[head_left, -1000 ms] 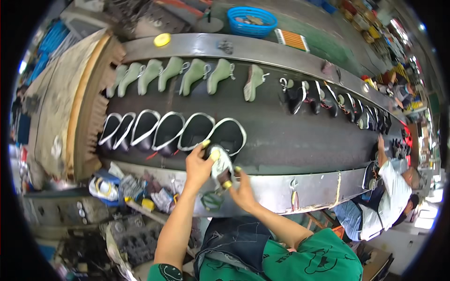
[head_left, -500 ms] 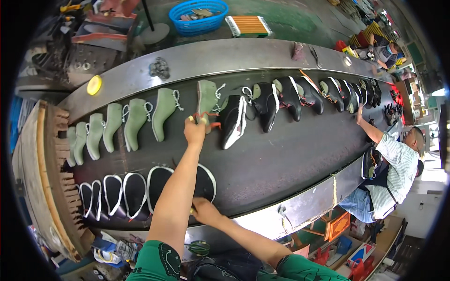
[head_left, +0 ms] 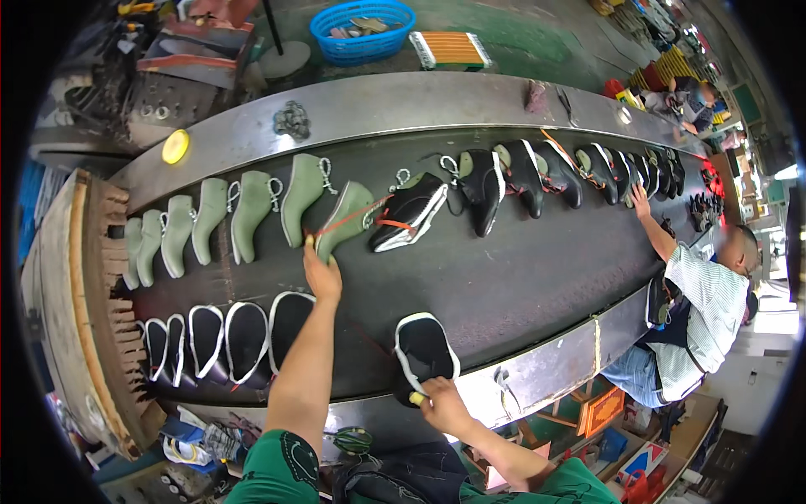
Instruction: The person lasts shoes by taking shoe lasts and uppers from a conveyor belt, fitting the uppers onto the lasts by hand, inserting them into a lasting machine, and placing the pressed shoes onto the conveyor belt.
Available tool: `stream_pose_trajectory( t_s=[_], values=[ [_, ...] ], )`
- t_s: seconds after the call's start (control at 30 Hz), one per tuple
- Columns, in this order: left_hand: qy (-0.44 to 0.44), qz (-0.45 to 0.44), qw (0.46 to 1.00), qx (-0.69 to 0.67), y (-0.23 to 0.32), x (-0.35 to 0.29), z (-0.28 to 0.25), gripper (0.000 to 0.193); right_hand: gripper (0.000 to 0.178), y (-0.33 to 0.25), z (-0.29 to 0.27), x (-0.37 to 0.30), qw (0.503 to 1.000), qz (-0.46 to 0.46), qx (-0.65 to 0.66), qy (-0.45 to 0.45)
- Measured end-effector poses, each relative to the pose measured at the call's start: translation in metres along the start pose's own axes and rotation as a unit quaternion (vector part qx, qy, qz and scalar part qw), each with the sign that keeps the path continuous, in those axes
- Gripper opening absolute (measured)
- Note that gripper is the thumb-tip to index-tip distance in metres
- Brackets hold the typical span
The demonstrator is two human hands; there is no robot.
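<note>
My left hand (head_left: pixel 321 275) is closed at the lower end of a green shoe last (head_left: pixel 344 225), tilted above the dark belt. An orange-red cord (head_left: pixel 353 215) crosses that last from beside my fingertips. Just right of it lies a black shoe with a white edge (head_left: pixel 411 214) and an orange strip on it. Near the belt's front edge my right hand (head_left: pixel 445 407) grips the near end of a black shoe upper (head_left: pixel 425 351) with a white rim, its opening facing up. Yellow covers a fingertip of this hand.
Green lasts (head_left: pixel 253 214) with looped cords line the far left; black shoes (head_left: pixel 480 189) continue rightward. Several white-rimmed uppers (head_left: pixel 246 346) stand front left. A wooden block (head_left: pixel 88 319) closes the left end. At the right, a person (head_left: pixel 701 311) reaches over the belt. Metal ledges (head_left: pixel 378 101) border it.
My left hand has moved left and down, and the green last now leans over there. My right hand has carried an upper rightward from the front row. The nearby black shoe has tilted over.
</note>
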State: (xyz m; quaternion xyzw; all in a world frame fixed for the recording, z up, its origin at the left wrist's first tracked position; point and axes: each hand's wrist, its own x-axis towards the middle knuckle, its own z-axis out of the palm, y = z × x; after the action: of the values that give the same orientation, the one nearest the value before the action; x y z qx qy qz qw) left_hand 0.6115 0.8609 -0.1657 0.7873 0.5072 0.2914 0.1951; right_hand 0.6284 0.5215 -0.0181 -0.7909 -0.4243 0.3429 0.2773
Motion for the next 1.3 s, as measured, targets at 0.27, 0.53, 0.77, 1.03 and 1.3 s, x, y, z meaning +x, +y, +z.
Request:
stream_pose_trajectory(
  t_s=[0.27,0.53,0.77,1.03,1.3],
  values=[
    [-0.097,-0.288,0.886,-0.349,-0.044,-0.055,-0.136,0.046,0.021,-0.063,0.002,0.003,0.981,-0.013,0.173,0.084],
    [-0.279,-0.215,0.839,-0.415,-0.017,-0.14,-0.347,0.05,0.016,-0.115,-0.011,0.047,0.841,0.112,0.529,0.026],
    [-0.113,-0.387,0.706,-0.583,-0.038,-0.255,-0.473,0.033,0.024,-0.115,0.086,-0.019,0.738,0.209,0.634,-0.1],
    [0.232,-0.362,0.849,-0.307,-0.054,-0.366,-0.549,0.022,0.035,-0.158,0.177,-0.106,0.762,0.125,0.411,-0.484],
    [0.398,-0.464,0.704,-0.362,-0.038,-0.486,-0.652,0.047,0.014,-0.239,0.269,-0.25,0.831,-0.094,0.316,-0.448]
  ],
)
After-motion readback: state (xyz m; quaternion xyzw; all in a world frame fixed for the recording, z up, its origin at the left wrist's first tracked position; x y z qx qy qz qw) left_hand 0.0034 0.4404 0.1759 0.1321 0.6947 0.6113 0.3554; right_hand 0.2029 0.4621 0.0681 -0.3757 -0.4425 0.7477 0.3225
